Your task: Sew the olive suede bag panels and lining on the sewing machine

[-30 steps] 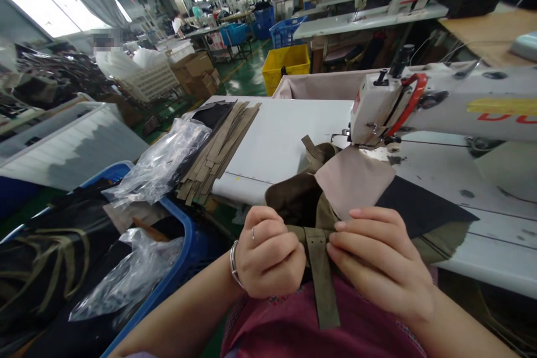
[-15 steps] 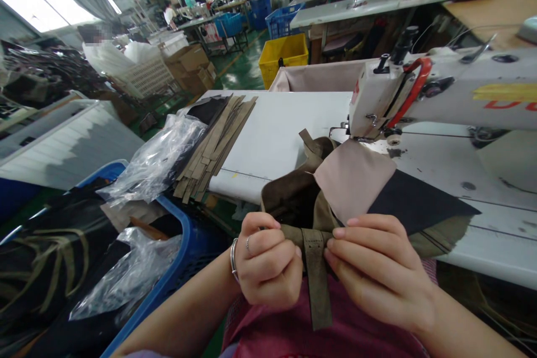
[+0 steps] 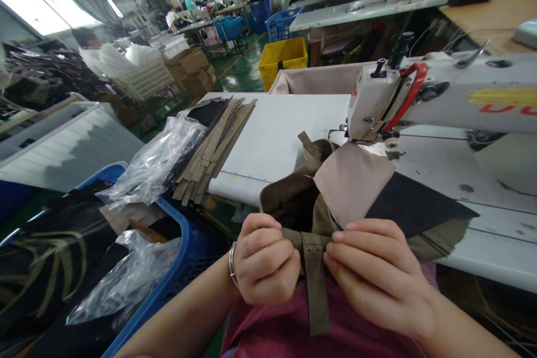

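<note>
An olive-brown fabric piece [image 3: 289, 196], with pink and navy panels, lies over the front edge of the sewing table. My left hand [image 3: 268, 260] is closed on its near edge, left of a sewn-on strap [image 3: 318, 291] that hangs down. On the strap's right side, my right hand [image 3: 377, 274] pinches the same edge between thumb and fingers. Stitching shows across the strap's top. Just beyond, the sewing machine head [image 3: 373, 103] stands over the far end of the pink panel [image 3: 354, 179]; its needle is not clearly seen.
Several olive strips [image 3: 213, 151] lie on the table's left end beside clear plastic wrap [image 3: 157, 156]. A blue basket [image 3: 184, 235] with dark fabric stands at the lower left. Behind the table are a pink-lined bin [image 3: 323, 79] and a yellow crate [image 3: 283, 59].
Both hands keep their hold on the fabric edge, almost in the same place. The view has shifted very slightly; nothing else has visibly moved.
</note>
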The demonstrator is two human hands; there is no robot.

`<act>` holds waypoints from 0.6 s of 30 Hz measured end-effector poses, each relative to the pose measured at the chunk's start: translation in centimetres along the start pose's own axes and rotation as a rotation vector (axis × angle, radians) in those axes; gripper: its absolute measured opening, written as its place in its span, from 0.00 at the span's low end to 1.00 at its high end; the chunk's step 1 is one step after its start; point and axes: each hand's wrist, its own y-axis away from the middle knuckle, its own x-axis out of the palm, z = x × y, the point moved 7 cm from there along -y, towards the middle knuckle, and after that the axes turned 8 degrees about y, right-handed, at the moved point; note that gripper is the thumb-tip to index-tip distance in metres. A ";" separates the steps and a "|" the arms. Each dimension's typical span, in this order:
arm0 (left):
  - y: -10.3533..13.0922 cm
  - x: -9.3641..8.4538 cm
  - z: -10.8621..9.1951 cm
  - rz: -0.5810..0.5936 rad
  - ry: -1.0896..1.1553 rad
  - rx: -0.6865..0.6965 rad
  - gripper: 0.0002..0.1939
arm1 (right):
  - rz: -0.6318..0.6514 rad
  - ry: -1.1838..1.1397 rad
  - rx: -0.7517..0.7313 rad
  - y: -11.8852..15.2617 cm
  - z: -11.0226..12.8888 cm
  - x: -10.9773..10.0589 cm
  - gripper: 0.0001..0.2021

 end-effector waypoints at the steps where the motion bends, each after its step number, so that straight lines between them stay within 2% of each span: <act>1: -0.8 -0.6 -0.3 -0.029 0.028 0.057 0.05 | -0.008 0.001 0.008 -0.2 0.0 -0.1 0.08; 3: -2.0 -1.3 -0.5 -0.020 0.081 0.093 0.06 | -0.019 -0.006 0.021 -0.7 0.0 -0.3 0.08; 6: -2.6 -1.1 0.1 0.116 0.170 0.054 0.09 | 0.000 -0.026 0.033 -1.0 0.1 -0.5 0.07; 8: -2.5 -1.3 1.1 0.133 0.234 -0.028 0.17 | 0.034 -0.027 0.041 -1.1 0.3 -0.5 0.06; 10: -2.0 -1.8 3.8 0.092 0.209 -0.283 0.27 | 0.067 -0.017 0.037 -1.0 0.4 -0.5 0.06; 11: -1.5 -2.0 5.5 0.081 0.163 -0.459 0.28 | 0.080 -0.013 0.028 -1.0 0.5 -0.5 0.06; 13: 0.0 -1.8 8.7 0.138 0.103 -0.803 0.25 | 0.099 -0.028 0.012 -1.0 0.8 -0.5 0.06; 14: 0.8 -1.3 9.9 0.215 0.125 -0.938 0.25 | 0.113 -0.047 0.009 -1.0 0.9 -0.5 0.06; 16: 2.2 0.5 11.2 0.433 0.269 -1.087 0.20 | 0.142 -0.096 0.013 -1.1 1.2 -0.3 0.06; 18: 2.8 1.9 11.4 0.570 0.383 -1.105 0.13 | 0.175 -0.151 0.017 -1.2 1.5 0.0 0.07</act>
